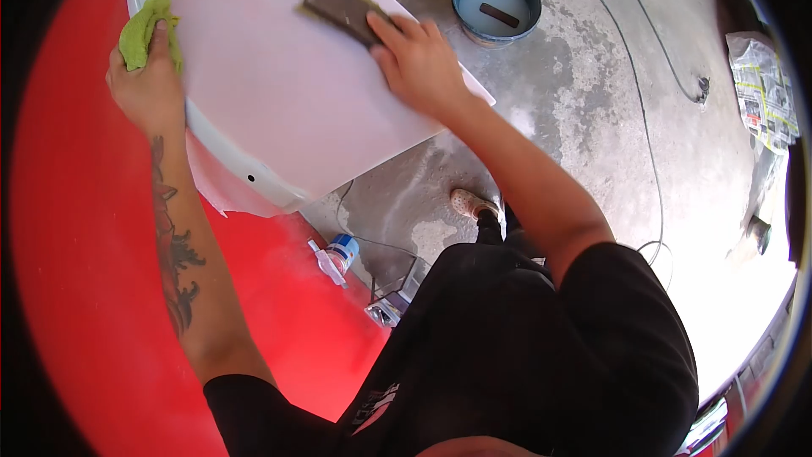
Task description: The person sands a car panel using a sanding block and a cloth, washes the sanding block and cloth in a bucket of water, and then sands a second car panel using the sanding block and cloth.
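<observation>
A pale pinkish-white curved panel (279, 76) lies across the upper left, with a white rim and a small dark hole near its lower edge. My left hand (150, 85) holds a yellow-green cloth (145, 34) at the panel's left edge. On the panel's upper right part, my right hand (416, 63) grips one end of a dark, flat block (342, 10) with a yellowish layer along its side. The block's underside is hidden.
A dark round tub (461, 13) of cloudy liquid with a dark bar in it stands on the concrete floor (584, 0). Hoses (636, 93) cross the floor. A blue-and-white can (342, 250) sits below the panel, beside a red surface (85, 228). Printed plastic (761, 89) lies at right.
</observation>
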Available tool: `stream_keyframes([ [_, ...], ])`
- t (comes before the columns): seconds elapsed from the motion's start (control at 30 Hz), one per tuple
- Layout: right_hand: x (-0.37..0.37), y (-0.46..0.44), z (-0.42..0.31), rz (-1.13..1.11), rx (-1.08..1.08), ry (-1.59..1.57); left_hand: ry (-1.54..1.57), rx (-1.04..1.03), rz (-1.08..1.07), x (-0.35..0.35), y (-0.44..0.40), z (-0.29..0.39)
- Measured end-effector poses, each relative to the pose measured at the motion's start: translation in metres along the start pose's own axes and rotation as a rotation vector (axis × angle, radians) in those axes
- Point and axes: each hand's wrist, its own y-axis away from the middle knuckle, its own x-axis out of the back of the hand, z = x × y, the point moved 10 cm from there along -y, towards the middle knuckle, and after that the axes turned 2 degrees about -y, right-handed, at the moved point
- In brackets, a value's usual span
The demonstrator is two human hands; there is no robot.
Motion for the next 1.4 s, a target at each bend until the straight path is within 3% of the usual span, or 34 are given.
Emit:
stream_keyframes([
  [0.1,-0.046,-0.093,0.042,-0.078,-0.138,0.028,0.002,-0.029,0.009,0.000,-0.003,0.000],
  [0.37,0.038,0.077,0.013,-0.060,-0.034,-0.070,-0.005,-0.003,0.006,-0.003,-0.002,-0.003],
  [0.43,0.033,0.068,0.021,-0.059,-0.030,-0.082,-0.019,-0.006,0.002,-0.002,-0.001,-0.001],
  [0.57,-0.044,-0.074,0.062,-0.026,-0.119,0.025,-0.026,-0.023,-0.007,0.000,-0.003,-0.001],
  [0.67,-0.047,-0.076,0.064,-0.044,-0.020,0.030,-0.011,-0.032,-0.022,-0.004,-0.006,-0.011],
  [0.8,0.024,0.060,0.063,-0.024,-0.056,-0.028,-0.012,-0.007,-0.003,-0.003,-0.005,-0.009],
  [0.9,0.035,0.084,0.071,-0.108,-0.137,-0.067,-0.003,0.023,-0.010,0.000,0.000,0.000],
  [0.97,0.011,0.033,0.081,-0.072,-0.094,-0.063,-0.026,-0.010,-0.010,-0.001,-0.002,0.000],
  [1.1,-0.041,-0.102,0.077,-0.212,-0.231,-0.031,-0.025,-0.052,-0.006,-0.002,-0.007,-0.004],
  [1.2,-0.049,-0.070,0.092,-0.160,-0.115,-0.061,-0.046,-0.049,-0.025,-0.004,-0.009,-0.008],
  [1.3,0.015,0.042,0.084,-0.038,-0.043,-0.050,-0.025,-0.024,-0.016,-0.006,-0.007,-0.010],
  [1.4,0.036,0.090,0.093,-0.116,-0.152,-0.107,-0.052,0.008,0.002,-0.005,-0.006,-0.011],
])
